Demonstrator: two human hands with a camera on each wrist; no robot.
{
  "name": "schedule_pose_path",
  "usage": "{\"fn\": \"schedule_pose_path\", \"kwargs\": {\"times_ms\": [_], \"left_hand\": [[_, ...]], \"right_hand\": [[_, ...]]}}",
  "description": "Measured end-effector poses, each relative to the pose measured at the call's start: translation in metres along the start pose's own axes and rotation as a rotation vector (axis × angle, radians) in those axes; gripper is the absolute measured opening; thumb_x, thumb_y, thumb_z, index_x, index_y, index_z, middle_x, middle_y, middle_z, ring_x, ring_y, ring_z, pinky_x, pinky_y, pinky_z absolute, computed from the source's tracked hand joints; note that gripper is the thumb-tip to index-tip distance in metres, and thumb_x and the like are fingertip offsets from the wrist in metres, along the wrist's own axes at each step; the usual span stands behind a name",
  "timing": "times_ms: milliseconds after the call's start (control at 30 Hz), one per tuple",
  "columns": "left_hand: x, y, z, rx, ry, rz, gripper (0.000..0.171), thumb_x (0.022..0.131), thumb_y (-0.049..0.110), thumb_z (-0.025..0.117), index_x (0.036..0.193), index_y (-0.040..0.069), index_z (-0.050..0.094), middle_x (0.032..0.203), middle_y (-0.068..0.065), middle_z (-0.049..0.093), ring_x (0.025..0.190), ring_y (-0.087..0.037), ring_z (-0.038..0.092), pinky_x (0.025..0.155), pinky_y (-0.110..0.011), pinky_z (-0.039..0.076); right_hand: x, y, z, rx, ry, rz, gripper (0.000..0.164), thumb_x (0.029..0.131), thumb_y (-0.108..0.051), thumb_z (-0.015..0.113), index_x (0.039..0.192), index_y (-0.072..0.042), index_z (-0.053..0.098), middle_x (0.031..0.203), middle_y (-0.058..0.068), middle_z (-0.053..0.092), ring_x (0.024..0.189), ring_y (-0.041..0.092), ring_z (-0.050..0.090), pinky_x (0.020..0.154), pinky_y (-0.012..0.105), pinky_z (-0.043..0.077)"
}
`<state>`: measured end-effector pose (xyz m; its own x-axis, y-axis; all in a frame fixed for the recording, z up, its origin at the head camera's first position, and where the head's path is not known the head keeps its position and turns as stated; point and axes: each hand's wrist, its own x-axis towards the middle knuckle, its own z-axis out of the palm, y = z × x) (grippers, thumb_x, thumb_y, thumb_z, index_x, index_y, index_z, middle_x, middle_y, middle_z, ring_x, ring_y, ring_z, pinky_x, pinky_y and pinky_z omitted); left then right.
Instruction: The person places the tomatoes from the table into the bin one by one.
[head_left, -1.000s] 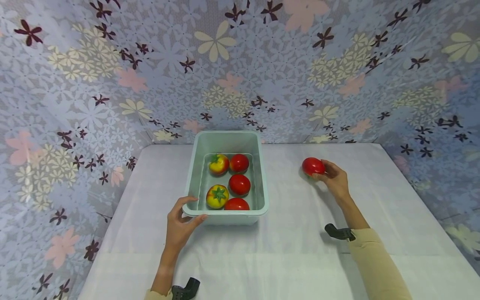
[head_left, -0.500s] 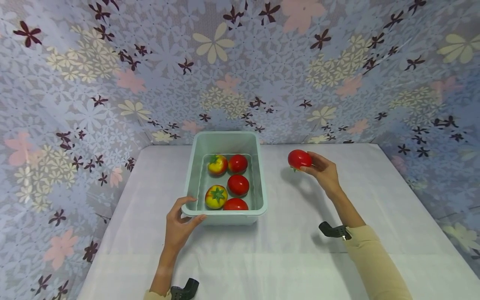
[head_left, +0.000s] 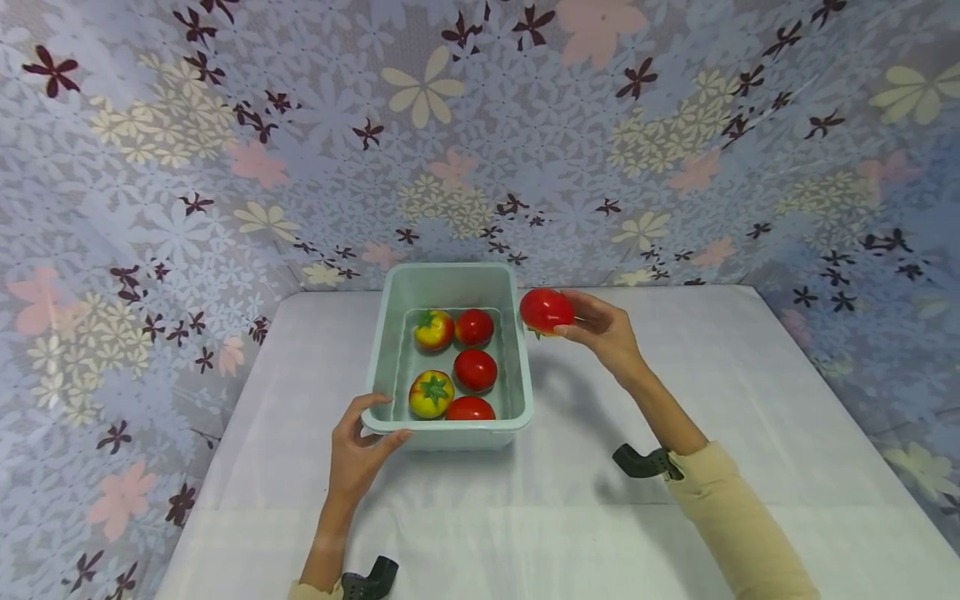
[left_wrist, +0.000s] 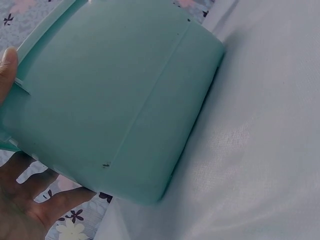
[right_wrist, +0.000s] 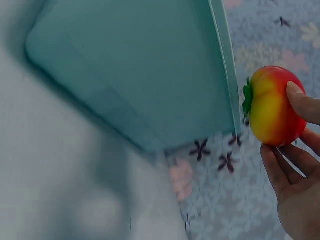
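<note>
A pale green plastic bin [head_left: 377,350] stands on the white table, holding several red and yellow tomatoes [head_left: 476,370]. My left hand [head_left: 358,454] grips its near left corner, thumb at the front rim and fingers over the left side. In the left wrist view the bin's outer wall [left_wrist: 120,90] fills most of the picture. My right hand [head_left: 611,337] pinches another tomato [head_left: 546,312] between thumb and fingers, up off the table at the bin's right rim. From the right wrist view this tomato [right_wrist: 275,107] shows a yellow underside and a green calyx pointing toward the bin.
A white cloth [head_left: 570,533] covers the table. Floral fabric [head_left: 480,150] rises as a wall behind it and along both sides. Black wrist cameras [head_left: 641,461] are strapped to both forearms.
My right hand has lifted the tomato from the table's right side and carried it left to the bin's right rim. My left hand keeps its grip on the bin.
</note>
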<state>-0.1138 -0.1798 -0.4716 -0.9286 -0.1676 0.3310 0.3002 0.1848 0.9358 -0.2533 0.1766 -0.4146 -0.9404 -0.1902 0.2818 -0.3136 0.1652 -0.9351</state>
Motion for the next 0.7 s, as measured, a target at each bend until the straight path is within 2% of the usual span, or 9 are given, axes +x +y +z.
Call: {"fn": "schedule_pose_path", "kwargs": {"times_ms": [100,167,333,400,600,700], "left_hand": [[0.000,-0.004,-0.002,-0.004,-0.008,0.022,0.046,0.072,-0.009,0.080,0.113,0.003,0.062,0.120,-0.019,0.060,0.115,-0.007,0.054,0.072,-0.027,0.057],[0.000,-0.005,-0.002,-0.004,-0.010,0.030,0.046,0.072,-0.008,0.080,0.113,0.004,0.062,0.121,-0.019,0.060,0.115,-0.008,0.055,0.073,-0.027,0.057],[-0.001,-0.003,-0.001,0.000,0.000,0.006,0.048,0.071,-0.010,0.080,0.114,0.002,0.062,0.121,-0.019,0.060,0.113,-0.006,0.055,0.072,-0.026,0.057],[-0.001,0.002,0.000,0.007,0.003,-0.012,0.048,0.071,-0.011,0.079,0.114,0.001,0.062,0.120,-0.014,0.061,0.113,-0.005,0.054,0.071,-0.026,0.057],[-0.002,0.027,0.001,0.036,0.000,-0.014,0.045,0.071,-0.011,0.079,0.112,-0.006,0.060,0.114,0.014,0.059,0.111,-0.001,0.054,0.072,-0.030,0.057],[-0.002,0.032,0.000,0.039,0.000,-0.014,0.045,0.071,-0.011,0.078,0.112,-0.007,0.060,0.112,0.019,0.058,0.110,-0.001,0.054,0.074,-0.030,0.057]], "right_hand": [[0.002,-0.007,0.011,0.022,-0.038,-0.028,0.053,0.088,-0.007,0.071,0.138,-0.004,0.053,0.134,0.020,0.058,0.112,0.011,0.061,0.090,0.020,0.052],[0.003,-0.011,0.019,0.044,-0.060,-0.046,0.052,0.088,-0.005,0.070,0.137,-0.003,0.053,0.133,0.020,0.059,0.112,0.011,0.061,0.091,0.021,0.052],[0.002,-0.018,0.036,0.089,-0.117,-0.065,0.052,0.088,-0.004,0.070,0.137,-0.002,0.053,0.133,0.017,0.060,0.114,0.012,0.062,0.094,0.024,0.051],[0.001,-0.019,0.041,0.093,-0.133,-0.071,0.053,0.087,-0.005,0.071,0.137,-0.002,0.053,0.132,0.016,0.060,0.114,0.012,0.062,0.095,0.025,0.051],[0.000,-0.019,0.049,0.075,-0.173,-0.112,0.054,0.085,-0.001,0.073,0.136,0.000,0.054,0.132,0.020,0.060,0.115,0.015,0.061,0.098,0.030,0.051],[0.000,-0.018,0.051,0.042,-0.179,-0.117,0.055,0.084,-0.002,0.073,0.136,-0.002,0.055,0.132,0.018,0.061,0.114,0.015,0.060,0.099,0.031,0.050]]}}
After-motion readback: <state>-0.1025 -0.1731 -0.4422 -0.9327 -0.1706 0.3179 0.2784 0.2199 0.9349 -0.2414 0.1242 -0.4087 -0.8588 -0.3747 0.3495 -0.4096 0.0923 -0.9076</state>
